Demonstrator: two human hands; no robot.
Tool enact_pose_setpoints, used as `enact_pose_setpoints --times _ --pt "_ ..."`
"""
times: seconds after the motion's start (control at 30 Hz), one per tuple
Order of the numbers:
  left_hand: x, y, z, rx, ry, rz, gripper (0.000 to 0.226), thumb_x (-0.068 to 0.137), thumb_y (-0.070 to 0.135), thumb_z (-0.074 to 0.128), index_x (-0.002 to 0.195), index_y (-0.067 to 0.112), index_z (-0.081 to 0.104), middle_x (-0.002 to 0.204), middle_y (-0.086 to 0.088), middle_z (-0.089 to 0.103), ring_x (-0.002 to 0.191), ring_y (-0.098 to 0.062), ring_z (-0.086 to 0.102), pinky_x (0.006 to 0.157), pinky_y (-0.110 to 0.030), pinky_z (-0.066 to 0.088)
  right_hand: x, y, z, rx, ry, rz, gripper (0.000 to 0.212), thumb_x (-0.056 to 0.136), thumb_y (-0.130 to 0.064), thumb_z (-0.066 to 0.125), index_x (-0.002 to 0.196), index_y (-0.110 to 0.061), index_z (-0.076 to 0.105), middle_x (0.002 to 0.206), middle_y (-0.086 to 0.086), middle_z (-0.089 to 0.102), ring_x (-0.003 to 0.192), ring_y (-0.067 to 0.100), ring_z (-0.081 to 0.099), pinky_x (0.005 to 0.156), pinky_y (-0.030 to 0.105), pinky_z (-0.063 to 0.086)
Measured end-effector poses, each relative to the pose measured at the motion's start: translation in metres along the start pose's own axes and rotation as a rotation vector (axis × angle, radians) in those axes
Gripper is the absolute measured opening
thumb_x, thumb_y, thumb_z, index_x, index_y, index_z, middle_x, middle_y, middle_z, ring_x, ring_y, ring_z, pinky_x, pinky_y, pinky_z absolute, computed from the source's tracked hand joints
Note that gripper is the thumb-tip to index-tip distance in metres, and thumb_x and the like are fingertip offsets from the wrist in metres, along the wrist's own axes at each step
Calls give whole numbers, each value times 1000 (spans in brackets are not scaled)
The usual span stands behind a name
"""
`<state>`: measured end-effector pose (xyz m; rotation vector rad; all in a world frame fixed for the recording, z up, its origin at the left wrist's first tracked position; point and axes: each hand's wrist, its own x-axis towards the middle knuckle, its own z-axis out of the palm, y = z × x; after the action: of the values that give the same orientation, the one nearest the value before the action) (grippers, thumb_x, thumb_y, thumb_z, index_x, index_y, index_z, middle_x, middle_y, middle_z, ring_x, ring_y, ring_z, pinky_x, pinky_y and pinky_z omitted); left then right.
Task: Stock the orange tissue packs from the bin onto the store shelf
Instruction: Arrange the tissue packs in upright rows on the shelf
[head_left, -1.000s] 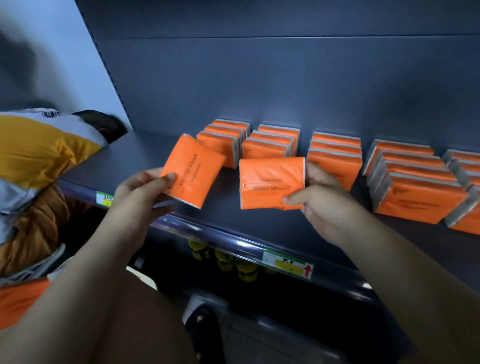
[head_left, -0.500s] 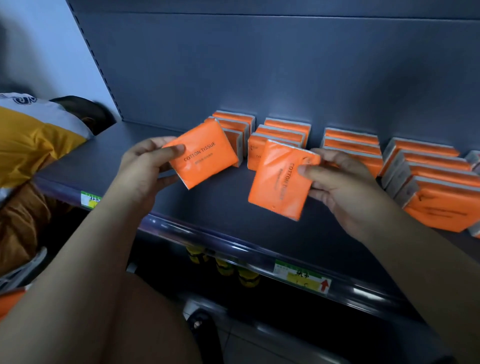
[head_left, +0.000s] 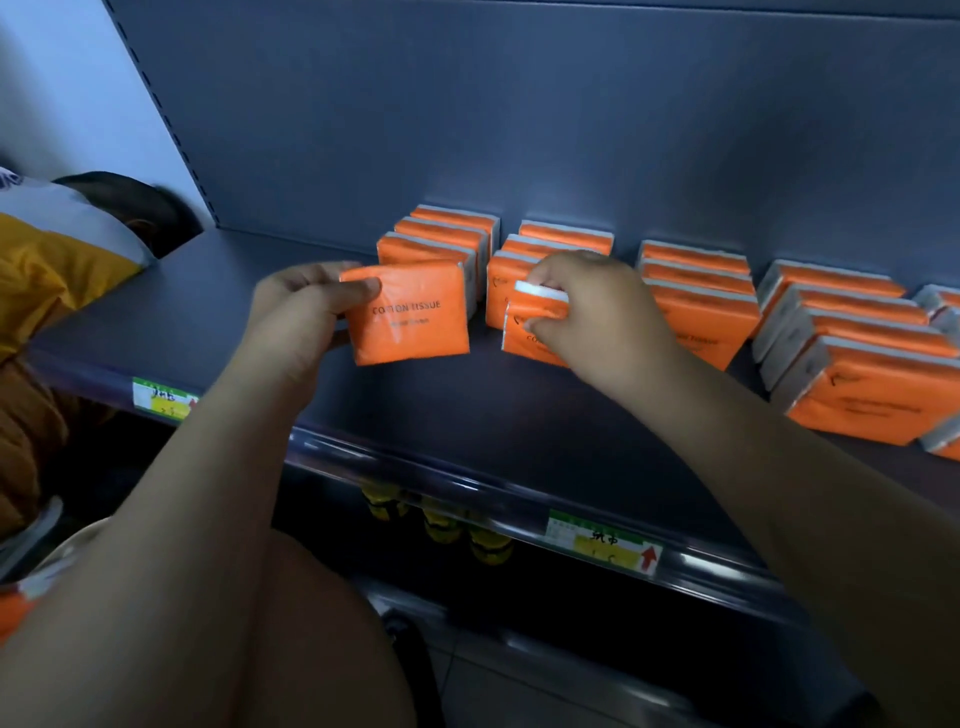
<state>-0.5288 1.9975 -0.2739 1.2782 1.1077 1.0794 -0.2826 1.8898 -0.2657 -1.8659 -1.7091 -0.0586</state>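
Two orange tissue packs are held at once, one in each hand, above the dark shelf (head_left: 156, 322). At the left of centre, the left hand (head_left: 301, 312) pinches the left pack (head_left: 410, 317) by its upper left corner, thumb laid over the front face and fingers behind it. That pack is held upright, printed face toward the camera, long axis running left to right, just in front of the leftmost row (head_left: 441, 239) and apparently clear of the shelf surface. Right of it, at mid frame, the right hand (head_left: 592, 312) is curled over the right pack (head_left: 535, 325), which is gripped from above and to the right, thumb on the front face. This pack stands on edge, its white side turned up, directly in front of the second row (head_left: 561, 244); whether it touches the pack behind cannot be told. Further rows (head_left: 696, 291) are seen toward the right edge of the frame. No bin is identified with certainty. The right pack is judged nearer its place, needing only a short push back, whereas the left pack is judged to need lowering and sliding back.
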Motion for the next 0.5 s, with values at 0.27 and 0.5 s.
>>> enact_pose_setpoints --times 0.27,0.5 --pt "9 -8 -2 12 2 -21 28 91 7 70 117 17 74 96 2 74 87 -13 69 82 -31 53 15 -2 28 -356 53 -191 48 87 -24 77 132 -15 63 117 4 70 116 31 53 94 44 45" --pt "15 -11 5 -10 3 -9 29 95 -1 65 119 16 68 91 7 67 58 17 62 48 -3 43 22 0 36 -489 88 -291 41 85 -29 78 123 -16 67 117 3 72 116 32 56 94 45 43"
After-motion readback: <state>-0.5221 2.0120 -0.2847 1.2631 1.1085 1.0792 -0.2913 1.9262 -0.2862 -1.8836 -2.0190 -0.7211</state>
